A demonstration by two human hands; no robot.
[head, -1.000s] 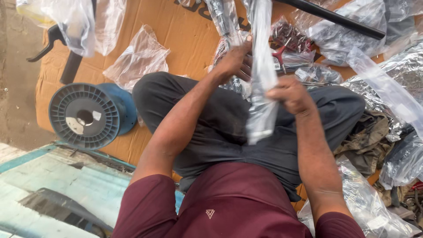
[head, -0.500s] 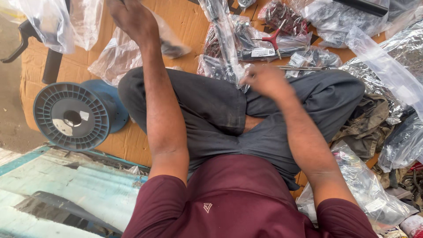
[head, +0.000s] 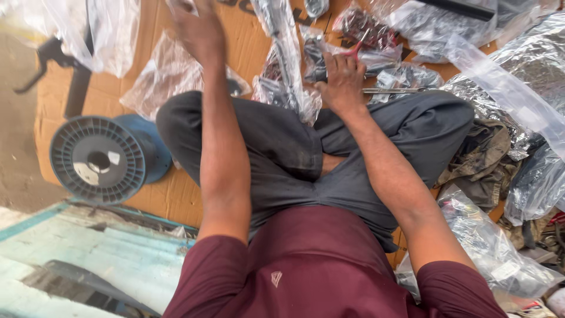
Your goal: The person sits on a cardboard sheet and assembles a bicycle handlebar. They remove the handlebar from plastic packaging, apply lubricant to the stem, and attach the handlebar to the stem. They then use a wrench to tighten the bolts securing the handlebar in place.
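Left hand (head: 199, 29) raised over brown cardboard sheet (head: 247, 47), blurred; grip cannot tell, nothing seen held. Right hand (head: 343, 82) curled, fingers down on clear plastic bags of dark metal parts (head: 376, 76) beyond knee. Long narrow clear bag (head: 285, 59) between hands. Grey ribbed plastic spool (head: 97, 159) left of leg.

A grey spool (head: 97, 159) lies on brown cardboard (head: 176, 197) at the left. A black handle (head: 56, 65) rests above it. Crumpled dark cloth (head: 479, 153) sits at right.
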